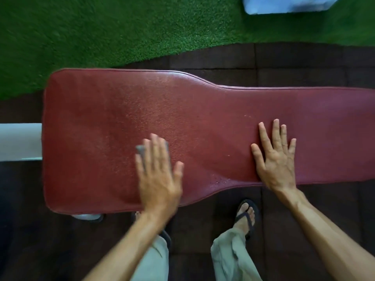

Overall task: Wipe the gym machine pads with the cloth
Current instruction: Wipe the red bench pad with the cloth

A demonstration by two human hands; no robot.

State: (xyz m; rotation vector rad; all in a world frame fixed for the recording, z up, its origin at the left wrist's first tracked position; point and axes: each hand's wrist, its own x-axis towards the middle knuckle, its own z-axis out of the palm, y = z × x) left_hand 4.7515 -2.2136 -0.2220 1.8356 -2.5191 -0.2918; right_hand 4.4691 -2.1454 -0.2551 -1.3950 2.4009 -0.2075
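A long dark red padded bench [113,110] lies across the view, wide at the left and narrow at the right. My left hand [158,175] lies flat on its wide part with straight fingers, blurred by motion, pressing a small grey cloth [140,149] whose edge shows under the fingertips. My right hand [276,157] rests flat on the narrow part, fingers spread, holding nothing. A few water droplets [220,180] sit on the pad near its front edge.
Green artificial turf [121,27] covers the floor behind the bench. Dark rubber tiles [304,63] lie under it. A white frame part [20,140] sticks out at the left end. A pale blue block [284,5] stands at the top right. My sandalled foot [245,218] is below the bench.
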